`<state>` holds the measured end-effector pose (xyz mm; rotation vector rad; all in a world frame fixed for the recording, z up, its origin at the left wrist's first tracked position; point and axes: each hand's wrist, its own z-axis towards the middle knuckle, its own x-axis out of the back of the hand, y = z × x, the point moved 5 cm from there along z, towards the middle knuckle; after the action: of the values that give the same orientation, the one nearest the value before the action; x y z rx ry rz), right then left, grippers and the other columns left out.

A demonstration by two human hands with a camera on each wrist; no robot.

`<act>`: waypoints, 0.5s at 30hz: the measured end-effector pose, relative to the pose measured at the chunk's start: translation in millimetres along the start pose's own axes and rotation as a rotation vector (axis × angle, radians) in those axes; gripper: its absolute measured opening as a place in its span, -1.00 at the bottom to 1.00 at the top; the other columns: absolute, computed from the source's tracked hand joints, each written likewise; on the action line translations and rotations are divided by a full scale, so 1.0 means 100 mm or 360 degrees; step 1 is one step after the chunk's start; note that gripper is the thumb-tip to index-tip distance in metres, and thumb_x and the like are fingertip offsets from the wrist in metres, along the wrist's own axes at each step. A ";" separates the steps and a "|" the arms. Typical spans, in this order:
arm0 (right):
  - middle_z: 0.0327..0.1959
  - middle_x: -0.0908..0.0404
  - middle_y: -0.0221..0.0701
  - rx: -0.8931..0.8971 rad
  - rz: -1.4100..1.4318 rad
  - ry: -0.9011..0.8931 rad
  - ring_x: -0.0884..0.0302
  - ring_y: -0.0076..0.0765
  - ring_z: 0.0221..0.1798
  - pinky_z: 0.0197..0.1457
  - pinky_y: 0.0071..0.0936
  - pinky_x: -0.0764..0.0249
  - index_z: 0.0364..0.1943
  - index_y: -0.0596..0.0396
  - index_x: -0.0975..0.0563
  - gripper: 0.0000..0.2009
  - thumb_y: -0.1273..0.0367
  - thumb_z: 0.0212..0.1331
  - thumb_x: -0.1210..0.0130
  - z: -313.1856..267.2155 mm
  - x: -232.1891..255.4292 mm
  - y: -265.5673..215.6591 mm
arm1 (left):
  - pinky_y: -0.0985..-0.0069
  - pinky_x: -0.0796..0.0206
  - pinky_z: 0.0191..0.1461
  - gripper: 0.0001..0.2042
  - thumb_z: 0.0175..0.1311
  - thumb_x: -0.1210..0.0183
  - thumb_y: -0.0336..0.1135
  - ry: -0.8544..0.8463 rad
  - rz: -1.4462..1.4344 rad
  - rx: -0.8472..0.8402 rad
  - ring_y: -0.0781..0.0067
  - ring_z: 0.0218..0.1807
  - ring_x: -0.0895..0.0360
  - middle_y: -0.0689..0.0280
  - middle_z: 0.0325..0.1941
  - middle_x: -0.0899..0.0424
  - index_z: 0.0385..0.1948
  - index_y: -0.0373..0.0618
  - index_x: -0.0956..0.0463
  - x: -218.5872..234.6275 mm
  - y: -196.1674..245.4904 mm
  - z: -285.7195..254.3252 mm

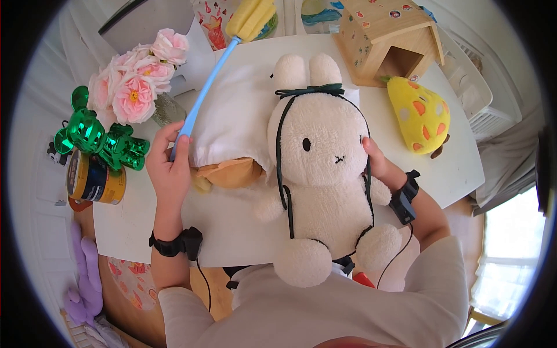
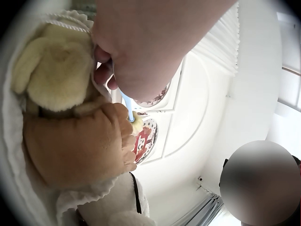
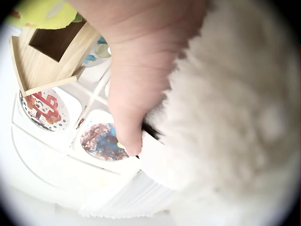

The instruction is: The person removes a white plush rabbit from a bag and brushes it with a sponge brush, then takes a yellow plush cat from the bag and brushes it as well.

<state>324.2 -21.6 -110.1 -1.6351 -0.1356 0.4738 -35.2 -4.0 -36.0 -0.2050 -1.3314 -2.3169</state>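
Observation:
My left hand (image 1: 169, 168) grips the blue handle (image 1: 207, 87) of a duster with a yellow head (image 1: 250, 21), which points up and away. A white plush rabbit (image 1: 331, 145) with dark green ribbon lies face up at the table's front edge. My right hand (image 1: 384, 164) holds the side of its head; in the right wrist view the thumb (image 3: 128, 134) lies along the white fur, the other fingers hidden. Between the duster and the rabbit is a white cloth bag (image 1: 232, 110) with tan plush (image 1: 232, 173) at its opening. The left wrist view shows pale yellow plush (image 2: 59, 77) inside.
Pink roses (image 1: 136, 87) in a glass vase, a shiny green bear figure (image 1: 96, 133) and a yellow tin (image 1: 104, 185) stand at the left. A wooden house (image 1: 377, 40) and a yellow spotted plush (image 1: 419, 116) are at the right on the white table (image 1: 232, 232).

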 end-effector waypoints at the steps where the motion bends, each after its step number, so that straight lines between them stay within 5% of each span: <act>1: 0.19 -0.39 -0.19 -0.0016 -0.0032 0.0019 -0.39 -0.27 0.19 0.19 -0.35 -0.37 0.31 0.20 -0.16 -0.08 -0.21 0.01 -0.11 0.00 -0.01 -0.01 | 0.73 -0.14 -0.53 -0.86 0.28 -0.09 -0.49 -0.0022 0.0145 -0.0125 0.74 -0.56 -0.31 0.43 -0.45 -0.52 -0.17 -0.20 -0.53 0.01 0.00 -0.01; 7: 0.23 -0.33 -0.17 0.0050 -0.0081 0.0068 -0.32 -0.25 0.24 0.25 -0.35 -0.30 0.33 0.21 -0.10 -0.05 -0.21 0.02 -0.08 0.01 -0.09 -0.10 | 0.80 -0.07 -0.53 -0.83 0.25 -0.08 -0.52 -0.0119 0.0236 -0.0157 0.79 -0.57 -0.28 0.42 -0.43 -0.53 -0.15 -0.19 -0.53 0.02 0.15 -0.05; 10: 0.24 -0.32 -0.16 0.0041 -0.0063 0.0078 -0.31 -0.24 0.25 0.26 -0.33 -0.29 0.34 0.20 -0.09 -0.04 -0.21 0.00 -0.10 -0.01 -0.12 -0.14 | 0.79 0.00 -0.57 -0.80 0.25 -0.05 -0.53 -0.0082 -0.0303 0.0272 0.80 -0.62 -0.22 0.43 -0.43 -0.51 -0.11 -0.16 -0.51 0.15 0.25 -0.07; 15: 0.25 -0.33 -0.12 0.0131 0.0036 0.0048 -0.38 -0.15 0.23 0.20 -0.27 -0.39 0.34 0.18 -0.12 -0.07 -0.19 -0.01 -0.08 0.02 -0.02 -0.02 | 0.79 0.06 -0.58 -0.73 0.26 -0.01 -0.56 -0.0246 -0.0173 0.0340 0.80 -0.60 -0.17 0.43 -0.42 -0.47 -0.02 -0.14 -0.50 0.29 0.50 -0.25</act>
<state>321.7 -20.5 -107.7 -1.5637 -0.0744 0.4659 -35.3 -55.8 -0.1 -0.2527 -1.6934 -2.2627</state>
